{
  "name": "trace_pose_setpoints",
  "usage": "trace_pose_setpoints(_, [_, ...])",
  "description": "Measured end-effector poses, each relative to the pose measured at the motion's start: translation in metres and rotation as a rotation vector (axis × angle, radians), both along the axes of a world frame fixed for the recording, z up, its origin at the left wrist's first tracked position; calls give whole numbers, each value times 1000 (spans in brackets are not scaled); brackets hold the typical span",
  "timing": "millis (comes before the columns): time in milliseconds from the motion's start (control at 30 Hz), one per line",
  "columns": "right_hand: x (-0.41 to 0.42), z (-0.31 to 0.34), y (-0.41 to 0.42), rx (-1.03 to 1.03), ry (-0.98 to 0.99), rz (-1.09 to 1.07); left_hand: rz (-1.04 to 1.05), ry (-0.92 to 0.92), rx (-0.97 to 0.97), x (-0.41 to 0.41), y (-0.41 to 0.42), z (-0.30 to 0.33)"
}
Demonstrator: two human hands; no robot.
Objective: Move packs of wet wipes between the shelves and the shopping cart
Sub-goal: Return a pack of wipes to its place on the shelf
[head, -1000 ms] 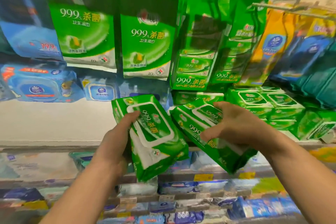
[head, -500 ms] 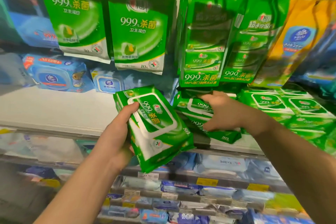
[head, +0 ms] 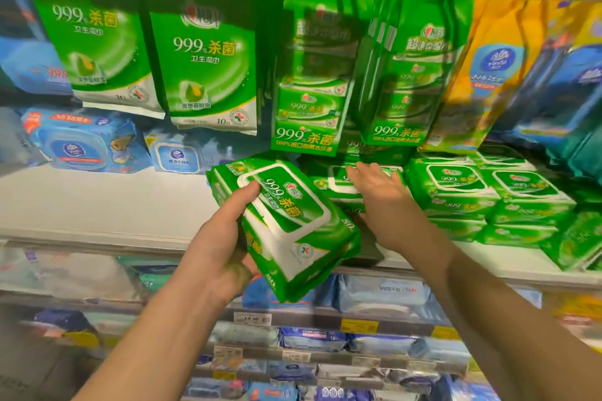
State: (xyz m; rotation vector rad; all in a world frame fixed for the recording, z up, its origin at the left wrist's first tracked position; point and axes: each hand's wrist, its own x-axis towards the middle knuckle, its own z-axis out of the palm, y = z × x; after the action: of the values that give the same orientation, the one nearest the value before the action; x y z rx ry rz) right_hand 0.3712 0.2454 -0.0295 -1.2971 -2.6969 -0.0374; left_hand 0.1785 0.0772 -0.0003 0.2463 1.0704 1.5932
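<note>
My left hand (head: pixel 221 247) grips a green pack of wet wipes (head: pixel 293 228) in front of the white shelf (head: pixel 97 205), thumb on its top face, the pack tilted down to the right. My right hand (head: pixel 378 192) lies with straight fingers on a second green pack (head: pixel 335 184) that rests on the shelf, at the left end of a stack of like green packs (head: pixel 456 185). The shopping cart is out of view.
Green hanging pouches (head: pixel 202 52) and multi-packs (head: pixel 312 101) dangle from hooks just above the shelf. Blue packs (head: pixel 81 143) sit at the shelf's back left, yellow and blue bags (head: pixel 508 65) hang at right. Lower shelves (head: pixel 325 325) hold blue and white packs with price tags.
My right hand carried its green pack up to the shelf, set it down beside the stack and now rests flat on it. My left hand kept its pack, rising slightly.
</note>
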Motion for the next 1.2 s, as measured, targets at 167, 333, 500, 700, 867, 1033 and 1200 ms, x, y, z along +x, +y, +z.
trace_pose_setpoints(167, [7,10,-45,-71,821,-226,21,-98,56,16,8,-4])
trace_pose_setpoints(333, [23,15,-104,-317,1132,-262,65,-141,84,30,18,-2])
trace_pose_setpoints(500, [17,19,-120,-463,765,-117,85,-165,146,50,23,0])
trace_pose_setpoints(700, [25,29,-110,-348,807,-200,27,-176,174,65,30,3])
trace_pose_setpoints(867, [43,43,-85,-143,792,-299,-155,-19,61,64,45,3])
trace_pose_setpoints(1033, [46,39,-64,-61,691,-288,-244,135,-33,58,60,2])
trace_pose_setpoints(1200, [45,24,-54,52,644,-317,36,659,-90,47,58,-26])
